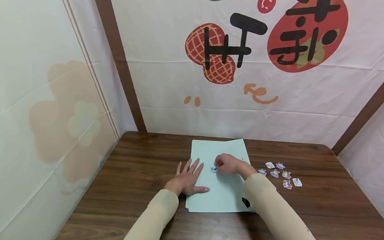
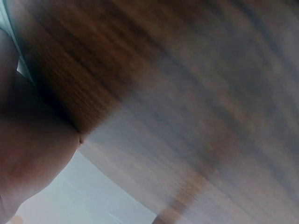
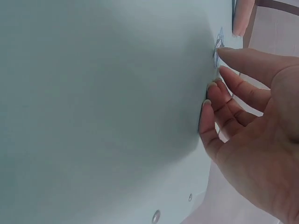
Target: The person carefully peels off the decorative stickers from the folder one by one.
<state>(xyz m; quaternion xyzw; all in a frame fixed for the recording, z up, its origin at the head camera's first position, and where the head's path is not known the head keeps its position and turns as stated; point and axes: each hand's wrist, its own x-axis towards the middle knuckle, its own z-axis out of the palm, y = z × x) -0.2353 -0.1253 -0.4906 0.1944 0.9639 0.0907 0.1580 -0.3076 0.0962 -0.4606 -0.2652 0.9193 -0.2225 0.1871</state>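
A pale blue-green folder (image 1: 230, 195) lies on the wooden table. My left hand (image 1: 187, 180) rests palm down on its left edge, fingers spread and straight; in the left wrist view only a dark part of that hand (image 2: 32, 144) shows. Over the folder's middle, my right hand (image 1: 229, 163) has curled fingers at a small blue patterned sticker (image 1: 213, 169). In the right wrist view, the thumb lies over this sticker (image 3: 218, 43) and the index fingertip is at its lower end, so the hand seems to pinch it against the folder.
Several small cut-out stickers (image 1: 275, 173) lie on the table (image 1: 322, 208) right of the folder. Metal eyelets (image 3: 156, 216) are set in the folder. A white printed cloth (image 1: 168, 78) hangs behind the table, with more cloth at both sides.
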